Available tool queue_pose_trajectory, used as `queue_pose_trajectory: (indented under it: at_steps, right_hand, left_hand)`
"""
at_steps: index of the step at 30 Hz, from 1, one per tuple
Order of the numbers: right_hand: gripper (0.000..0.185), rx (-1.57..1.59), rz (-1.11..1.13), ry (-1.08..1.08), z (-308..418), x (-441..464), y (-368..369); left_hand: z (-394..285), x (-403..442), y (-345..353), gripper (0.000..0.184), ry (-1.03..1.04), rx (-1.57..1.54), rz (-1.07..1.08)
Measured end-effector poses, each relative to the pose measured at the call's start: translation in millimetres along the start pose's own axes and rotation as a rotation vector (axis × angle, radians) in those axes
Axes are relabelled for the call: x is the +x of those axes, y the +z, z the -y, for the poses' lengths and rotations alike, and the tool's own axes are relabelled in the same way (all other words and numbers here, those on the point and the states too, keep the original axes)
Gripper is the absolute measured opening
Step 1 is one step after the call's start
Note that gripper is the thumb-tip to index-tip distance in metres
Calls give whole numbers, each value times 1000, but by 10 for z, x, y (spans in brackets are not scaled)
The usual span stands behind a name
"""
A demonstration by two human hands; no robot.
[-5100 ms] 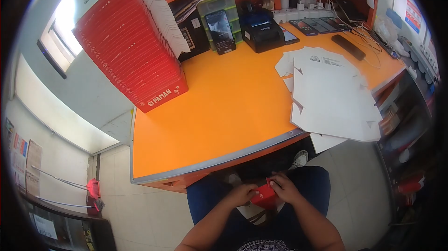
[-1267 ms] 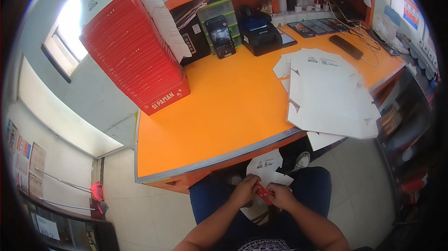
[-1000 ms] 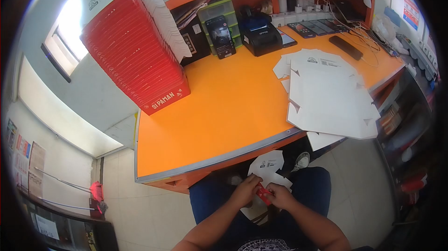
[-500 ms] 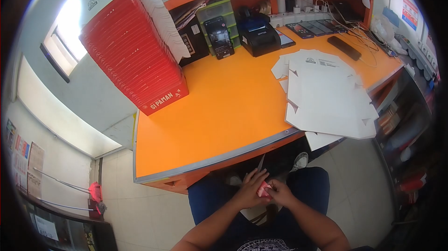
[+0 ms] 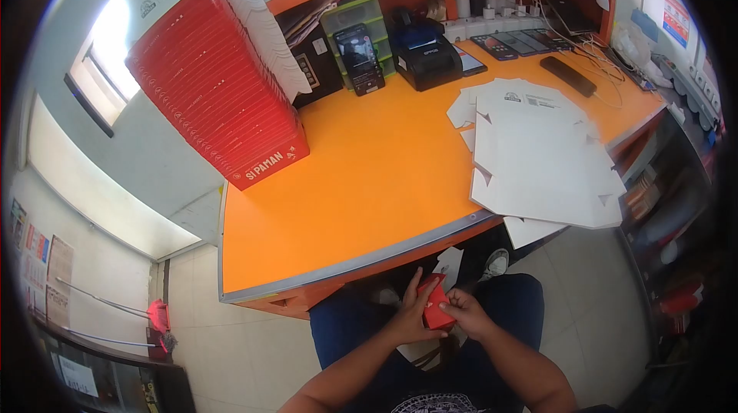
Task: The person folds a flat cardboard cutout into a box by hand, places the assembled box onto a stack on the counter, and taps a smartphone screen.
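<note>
Red carton (image 5: 436, 310), inside hidden, is held between left hand (image 5: 411, 315) and right hand (image 5: 470, 316).

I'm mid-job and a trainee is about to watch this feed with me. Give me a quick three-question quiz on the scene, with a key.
1. True or false: the left hand and the right hand are both touching the red piece.
2. Multiple choice: as pictured, the flat white sheets on the orange table lie (a) left of the tall red stack, (b) right of it, (c) underneath it.
3. Fill in the missing word: the large white lettering at the bottom of the tall red stack reads "SI ____".

Key: 1. True. 2. (b). 3. PAMAN.
</note>
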State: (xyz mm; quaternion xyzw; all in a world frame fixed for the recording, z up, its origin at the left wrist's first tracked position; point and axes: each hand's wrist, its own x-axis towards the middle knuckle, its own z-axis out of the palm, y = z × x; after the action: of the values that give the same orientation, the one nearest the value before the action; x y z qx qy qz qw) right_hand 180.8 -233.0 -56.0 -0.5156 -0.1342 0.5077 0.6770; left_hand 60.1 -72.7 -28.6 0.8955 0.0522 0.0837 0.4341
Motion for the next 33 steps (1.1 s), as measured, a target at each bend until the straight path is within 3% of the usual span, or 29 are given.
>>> queue_pose_trajectory:
  at_steps: [3,9,12,18,21,27,33]
  right_hand:
    - [10,5,52,-5,-23,9,-47]
    - [18,210,-217,76,83,9,-32]
    - [16,-20,-297,58,-53,67,-155]
    - [11,-22,-295,53,-59,60,-173]
    - [13,-85,-276,0,-117,79,-222]
    - [17,-1,-318,1,-111,71,-226]
    - [14,-193,-242,-33,-76,75,-225]
  left_hand:
    - [28,25,-7,119,-1,-110,27]
    - [12,10,8,106,144,26,122]
    - [12,0,20,105,173,78,172]
    - [-18,29,-3,106,149,47,150]
    - [-113,33,-64,104,80,-139,132]
    - [-12,28,-112,87,105,-225,134]
    - [5,33,-95,84,113,-155,102]
